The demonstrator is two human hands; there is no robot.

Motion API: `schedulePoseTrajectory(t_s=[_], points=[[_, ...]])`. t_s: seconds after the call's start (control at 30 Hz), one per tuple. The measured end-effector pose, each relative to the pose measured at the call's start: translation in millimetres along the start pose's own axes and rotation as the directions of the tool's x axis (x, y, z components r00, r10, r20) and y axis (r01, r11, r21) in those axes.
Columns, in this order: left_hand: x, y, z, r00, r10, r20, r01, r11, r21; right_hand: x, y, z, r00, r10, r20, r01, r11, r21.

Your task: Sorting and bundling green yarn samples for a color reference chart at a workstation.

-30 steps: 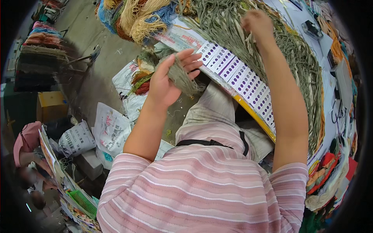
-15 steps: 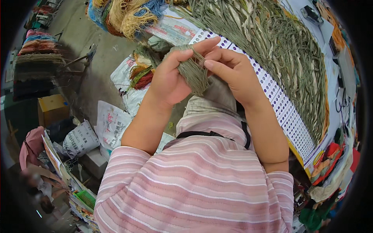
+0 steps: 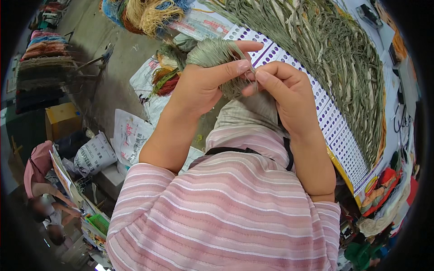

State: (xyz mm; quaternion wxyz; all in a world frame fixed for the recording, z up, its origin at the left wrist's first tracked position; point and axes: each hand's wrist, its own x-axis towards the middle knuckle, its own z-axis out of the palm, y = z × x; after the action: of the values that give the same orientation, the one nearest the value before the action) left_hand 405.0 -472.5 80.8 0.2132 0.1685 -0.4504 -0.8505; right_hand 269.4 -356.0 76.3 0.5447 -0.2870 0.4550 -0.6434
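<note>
"Head view: what does the person have in hand?"

"A soft skein of fine grey-green thread (image 3: 211, 53). It is held up in front of the body, near the table's edge, with the left hand (image 3: 201, 86) curled round it. Most of the thread lies beyond the thumb, and one finger sticks out straight."

"And the right hand (image 3: 289, 92)?"

"Raised close beside the left, thumb and forefinger pinched together on a few thin strands drawn from the skein. The fingertips crowd together there, so one can't fairly say whether the left thumb nips those strands too."

"What lies around them?"

"To the right, a broad mass of long grey-green strands (image 3: 334, 67), streaked with paler ones, is spread alongside white sheets printed with rows of purple dots (image 3: 337, 131). Ahead and to the left are thick cream-coloured yarn hanks (image 3: 156, 18) with blue ones (image 3: 110, 11) beside them."

"Anything lower down?"

"Left of the left forearm, a crumpled white sack with printing (image 3: 131, 135), and further off a brown cardboard box (image 3: 63, 121)."
</note>
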Motion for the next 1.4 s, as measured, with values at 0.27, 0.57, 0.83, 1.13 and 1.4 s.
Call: schedulePoseTrajectory(t_s=[0.27, 0.57, 0.83, 1.13, 1.4], points=[[-0.1, 3.9, 7.5, 1.0, 0.016, 0.013, -0.016, 1.0, 0.011, -6.5, -6.1, 1.0, 0.996, -0.033, -0.083, 0.033, 0.999, -0.002], [-0.5, 6.5, 10.4, 1.0, 0.002, 0.024, -0.003, 0.999, 0.037, -8.5, -6.8, -0.6, 0.998, -0.01, -0.06, 0.012, 0.999, 0.03], [3.3, 5.1, 8.6, 1.0, -0.009, 0.002, 0.009, 1.0, 0.018, -5.4, -6.7, 1.7, 0.994, -0.015, -0.109, 0.017, 1.0, 0.02], [11.8, 1.6, 8.1, 0.996, -0.03, -0.087, 0.023, 0.997, -0.074, 12.4, 6.8, 3.7, 0.996, -0.044, -0.083, 0.047, 0.998, 0.031], [-2.1, 24.1, -144.9, 0.993, -0.061, 0.106, 0.093, 0.937, -0.337, -69.3, -90.8, -130.0, 0.96, -0.275, 0.042, 0.198, 0.781, 0.593]])
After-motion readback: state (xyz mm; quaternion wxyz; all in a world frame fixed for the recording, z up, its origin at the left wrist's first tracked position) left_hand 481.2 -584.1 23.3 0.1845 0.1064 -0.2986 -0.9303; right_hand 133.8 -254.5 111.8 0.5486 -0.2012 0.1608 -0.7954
